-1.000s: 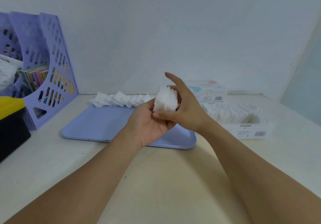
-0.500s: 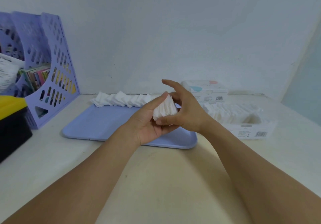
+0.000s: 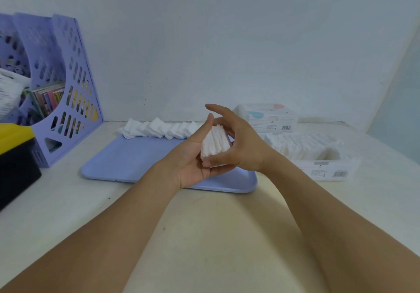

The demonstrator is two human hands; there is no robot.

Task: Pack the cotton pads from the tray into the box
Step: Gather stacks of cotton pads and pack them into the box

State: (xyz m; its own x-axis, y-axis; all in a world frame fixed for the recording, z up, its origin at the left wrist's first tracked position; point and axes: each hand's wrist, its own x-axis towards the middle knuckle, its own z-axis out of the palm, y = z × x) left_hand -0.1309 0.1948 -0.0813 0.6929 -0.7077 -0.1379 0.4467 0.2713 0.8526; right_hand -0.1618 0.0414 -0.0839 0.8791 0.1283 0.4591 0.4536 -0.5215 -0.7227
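While the stack [image 3: 214, 142] is gripped by left hand [image 3: 193, 158] and right hand [image 3: 238, 149], edges should be squared before the box [image 3: 327, 170] at right is approached.

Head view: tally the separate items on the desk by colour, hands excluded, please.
Purple: 2, flat plastic tray, perforated file rack
White: 3, open cardboard box of pads, closed pad box, row of cotton pads on tray
Yellow-black: 1, bin
Held: 1, pad stack
Total: 7

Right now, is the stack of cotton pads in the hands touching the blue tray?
Apart. The head view shows the stack of cotton pads held above the blue tray.
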